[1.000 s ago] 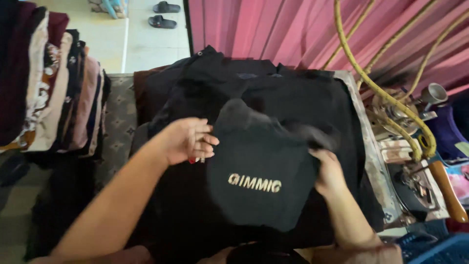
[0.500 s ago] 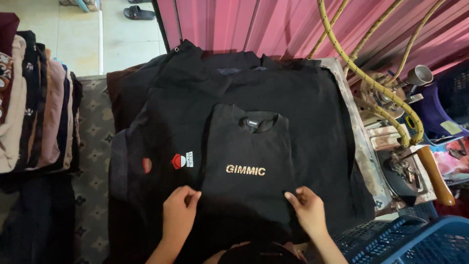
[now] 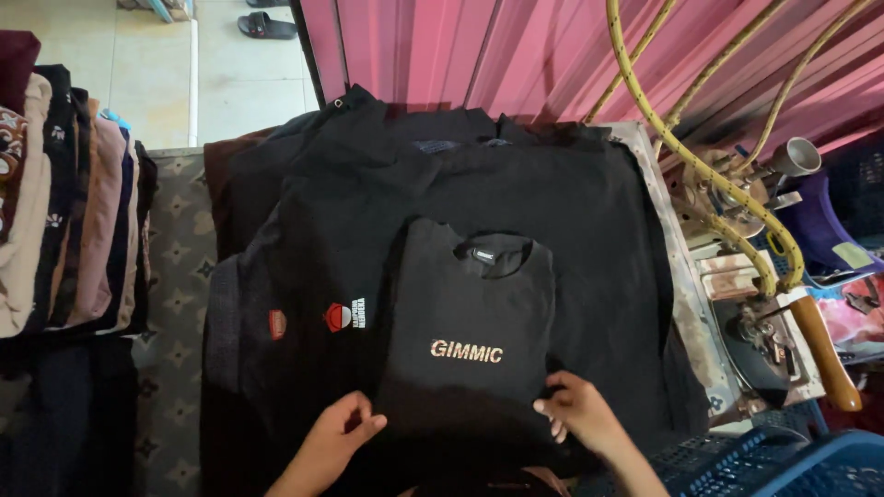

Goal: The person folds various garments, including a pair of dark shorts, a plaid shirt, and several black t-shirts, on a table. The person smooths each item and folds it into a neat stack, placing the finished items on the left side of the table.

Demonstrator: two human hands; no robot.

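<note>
1. Lying at the lower middle of the frame, a folded black shirt (image 3: pixel 470 340) with pale lettering on its chest rests on top of a pile of black clothes (image 3: pixel 571 212) that covers the table (image 3: pixel 686 304); its bottom edge melts into the dark cloth under it and is hard to trace.
2. Both forearms are cut off by the bottom edge of the frame.
3. Left hand (image 3: pixel 336 442), lower middle: the grip is loose, fingers lightly curled and resting at the shirt's lower left corner. Whether it pinches the cloth cannot be told.
4. Right hand (image 3: pixel 575 414): fingers bent onto the shirt's lower right corner, touching it; a real pinch cannot be told either.
5. Stacked folded clothes (image 3: pixel 64 202) stand at the left edge, partly cut off.
6. A yellow hose (image 3: pixel 691 156) and an iron with a wooden handle (image 3: pixel 824 354) sit at the right.
</note>
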